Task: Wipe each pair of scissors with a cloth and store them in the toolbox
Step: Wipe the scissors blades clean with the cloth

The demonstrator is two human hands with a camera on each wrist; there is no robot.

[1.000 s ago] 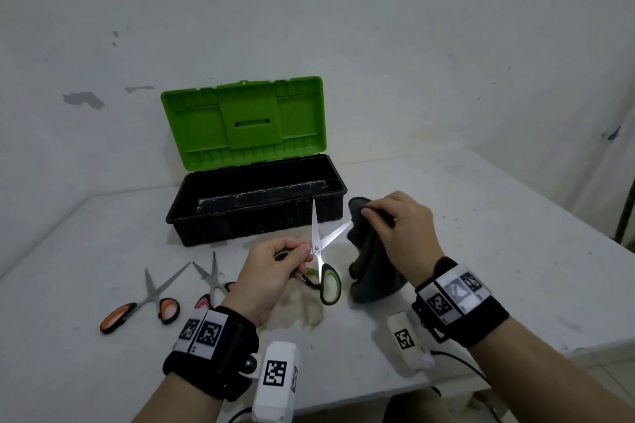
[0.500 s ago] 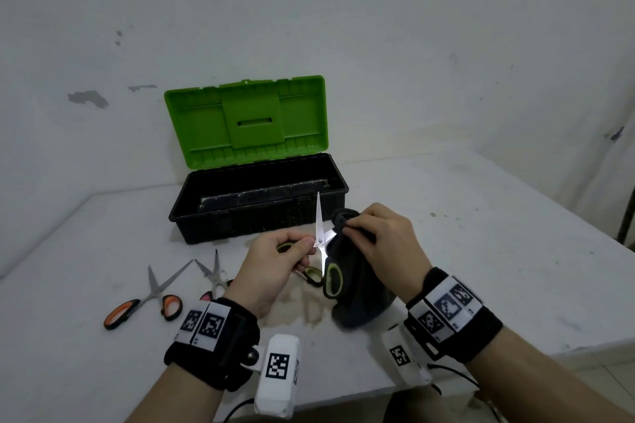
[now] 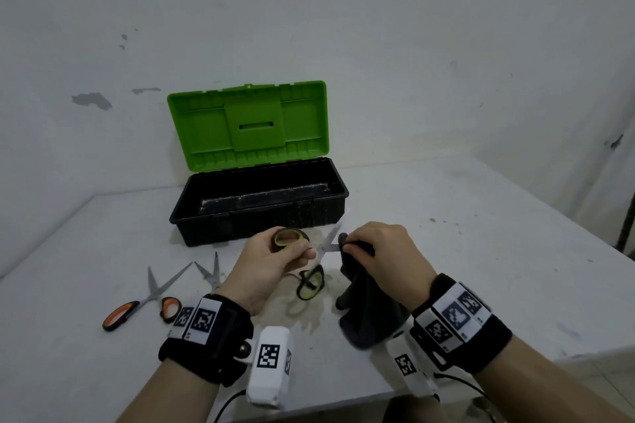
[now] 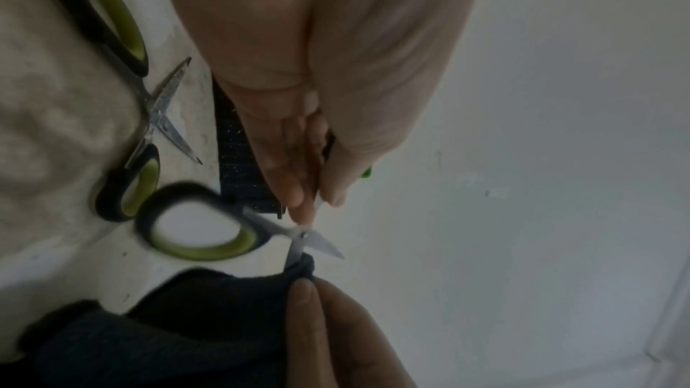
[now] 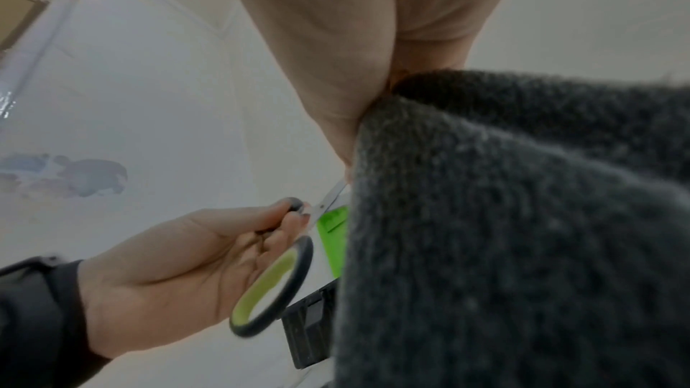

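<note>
Left hand [image 3: 275, 263] grips one handle loop of the green-black scissors [image 3: 311, 280], held open above the surface [image 3: 481, 251] just in front of the toolbox [image 3: 257, 213]. Right hand [image 3: 381, 251] pinches the dark grey cloth [image 3: 367, 312] around one blade; the rest of the cloth hangs down onto the surface. Other blade is bare and points toward the toolbox. Toolbox is open, green lid [image 3: 247, 124] upright. Orange-handled scissors [image 3: 141, 306] lie open on the surface at left, another pair [image 3: 211, 273] just beside them, partly hidden by the left wrist.
</note>
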